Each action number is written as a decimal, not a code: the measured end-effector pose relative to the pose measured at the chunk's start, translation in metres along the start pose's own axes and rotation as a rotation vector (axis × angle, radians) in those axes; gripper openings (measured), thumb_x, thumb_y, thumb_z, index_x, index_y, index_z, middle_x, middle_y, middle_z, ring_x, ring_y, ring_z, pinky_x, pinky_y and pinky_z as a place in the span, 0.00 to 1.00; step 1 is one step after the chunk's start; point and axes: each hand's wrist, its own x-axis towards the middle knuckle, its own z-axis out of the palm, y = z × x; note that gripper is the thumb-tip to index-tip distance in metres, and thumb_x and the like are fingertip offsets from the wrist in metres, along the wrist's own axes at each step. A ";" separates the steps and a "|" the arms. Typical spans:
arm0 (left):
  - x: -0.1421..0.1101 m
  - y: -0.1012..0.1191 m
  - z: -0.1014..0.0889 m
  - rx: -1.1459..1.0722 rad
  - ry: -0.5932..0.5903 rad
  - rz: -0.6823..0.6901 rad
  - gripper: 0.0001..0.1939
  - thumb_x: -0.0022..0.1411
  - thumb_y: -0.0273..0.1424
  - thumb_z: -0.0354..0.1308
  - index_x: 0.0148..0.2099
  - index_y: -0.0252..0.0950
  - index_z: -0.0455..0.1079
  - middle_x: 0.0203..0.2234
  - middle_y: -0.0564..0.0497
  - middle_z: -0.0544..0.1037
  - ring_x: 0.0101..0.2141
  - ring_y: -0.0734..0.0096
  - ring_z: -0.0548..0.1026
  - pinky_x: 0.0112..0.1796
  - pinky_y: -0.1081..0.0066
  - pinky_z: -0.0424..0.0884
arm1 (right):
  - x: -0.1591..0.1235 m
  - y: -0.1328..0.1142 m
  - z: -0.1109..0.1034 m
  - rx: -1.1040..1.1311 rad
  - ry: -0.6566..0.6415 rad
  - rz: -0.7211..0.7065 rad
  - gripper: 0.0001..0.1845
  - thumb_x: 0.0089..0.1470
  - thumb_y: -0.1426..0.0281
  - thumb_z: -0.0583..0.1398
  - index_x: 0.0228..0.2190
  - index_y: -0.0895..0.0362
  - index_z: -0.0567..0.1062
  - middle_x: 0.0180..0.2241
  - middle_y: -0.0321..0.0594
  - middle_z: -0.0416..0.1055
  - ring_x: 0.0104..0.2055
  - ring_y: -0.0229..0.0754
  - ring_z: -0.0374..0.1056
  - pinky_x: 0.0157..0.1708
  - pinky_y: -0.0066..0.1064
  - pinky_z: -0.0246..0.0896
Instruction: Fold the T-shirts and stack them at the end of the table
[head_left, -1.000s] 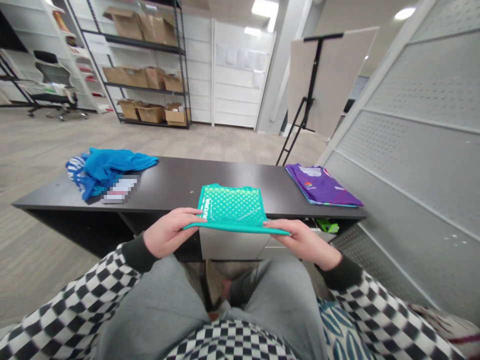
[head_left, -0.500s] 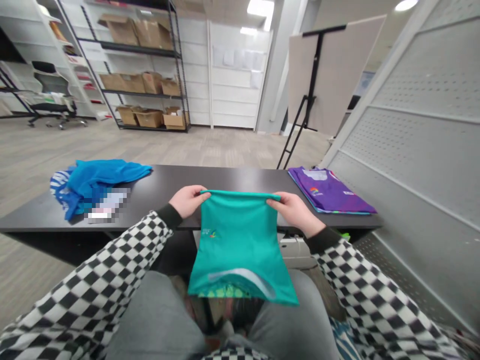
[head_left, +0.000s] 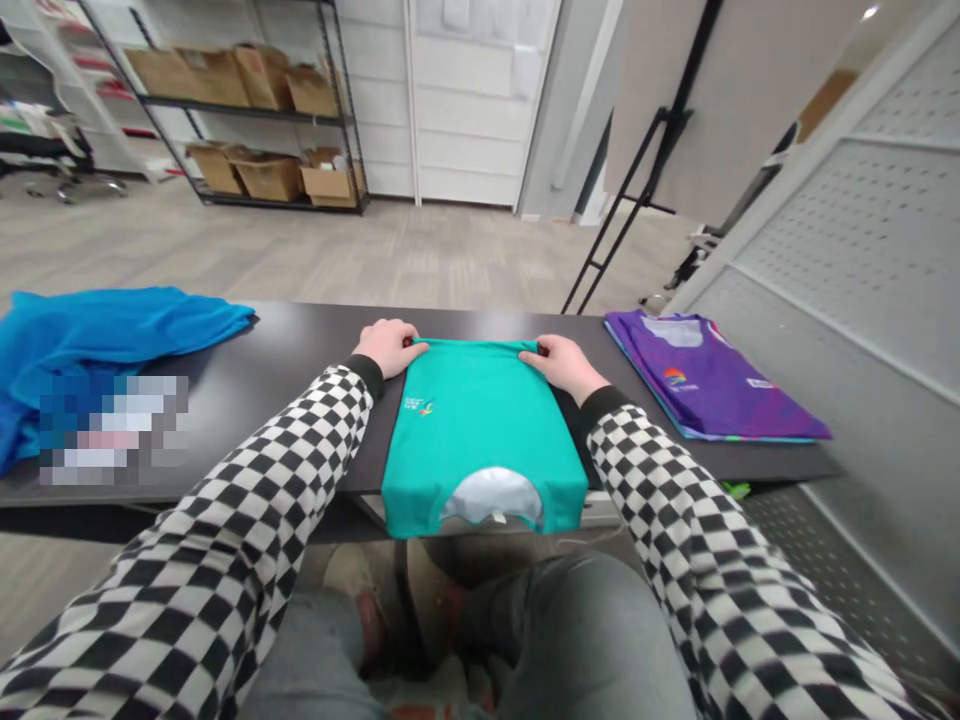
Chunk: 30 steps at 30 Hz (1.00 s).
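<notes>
A folded teal T-shirt point(head_left: 484, 420) lies on the dark table, its neckline toward me and hanging over the front edge. A small logo shows on its left side. My left hand point(head_left: 388, 347) pinches the far left corner of the fold, thumb on top. At the far right corner, my right hand point(head_left: 568, 367) grips the fold the same way. The far folded edge is stretched straight between both hands.
On the table point(head_left: 300, 400), a crumpled blue garment point(head_left: 112, 330) lies at the left beside a pixelated patch. Folded purple shirts point(head_left: 712, 375) are stacked at the right. A perforated panel point(head_left: 862, 300) borders the right side; a black easel point(head_left: 637, 190) stands behind.
Both hands have moved forward and laid the teal T-shirt down on the table; before, it hung from them above my lap. The view has tilted down.
</notes>
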 end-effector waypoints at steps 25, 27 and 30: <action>0.049 0.012 0.018 -0.183 -0.169 0.384 0.32 0.78 0.49 0.50 0.73 0.38 0.75 0.75 0.39 0.72 0.77 0.48 0.65 0.77 0.43 0.54 | 0.006 -0.034 -0.035 0.133 0.250 -0.203 0.17 0.74 0.63 0.58 0.52 0.54 0.86 0.53 0.51 0.85 0.57 0.57 0.78 0.62 0.48 0.69; 0.046 0.015 0.022 -0.142 -0.248 0.321 0.36 0.77 0.53 0.51 0.76 0.40 0.71 0.78 0.39 0.67 0.79 0.46 0.61 0.78 0.38 0.48 | -0.042 -0.068 -0.043 0.229 0.136 -0.339 0.17 0.77 0.60 0.58 0.54 0.51 0.85 0.52 0.47 0.86 0.55 0.53 0.80 0.60 0.46 0.71; 0.040 0.012 0.019 -0.094 -0.271 0.247 0.38 0.77 0.53 0.51 0.80 0.42 0.67 0.81 0.40 0.62 0.80 0.46 0.57 0.77 0.34 0.44 | -0.107 -0.115 -0.043 0.166 -0.131 -0.521 0.18 0.79 0.58 0.58 0.59 0.47 0.83 0.57 0.46 0.84 0.60 0.52 0.78 0.63 0.47 0.67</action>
